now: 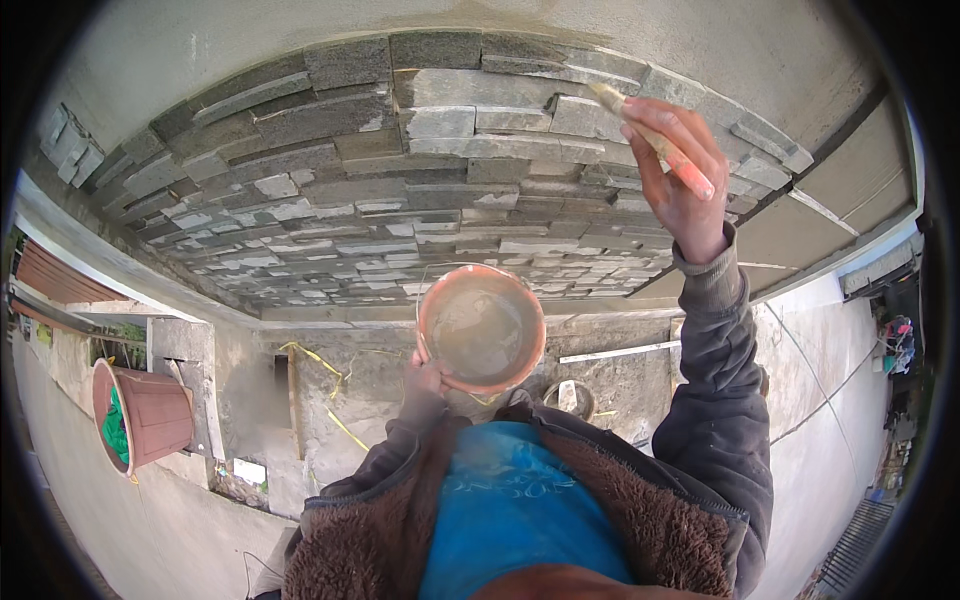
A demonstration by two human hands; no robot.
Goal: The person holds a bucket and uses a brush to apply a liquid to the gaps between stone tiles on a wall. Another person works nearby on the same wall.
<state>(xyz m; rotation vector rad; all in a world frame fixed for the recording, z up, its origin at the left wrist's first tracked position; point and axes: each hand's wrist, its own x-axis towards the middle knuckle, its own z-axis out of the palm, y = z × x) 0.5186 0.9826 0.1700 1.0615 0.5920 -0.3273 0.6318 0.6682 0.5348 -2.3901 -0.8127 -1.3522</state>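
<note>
My right hand (685,165) is raised at the upper right, its fingers closed round a paintbrush (668,152) with a worn red and pale handle. The brush's light bristles point up and left, close to the grey stone cladding (430,190) on the wall; whether they touch it I cannot tell. Lower down, my left hand (427,376) grips the rim of an orange-brown bucket (537,345) in front of my body. Cloudy grey-brown liquid (482,328) stands in the bucket, and its thin wire handle leans to the left side.
A larger reddish tub (155,415) with green material inside stands at the left. Yellow strapping (347,430) lies on the dusty ground. Near my feet is a round container (590,400), and a pale strip (620,352) lies beyond it. Smooth plaster (250,50) borders the stones.
</note>
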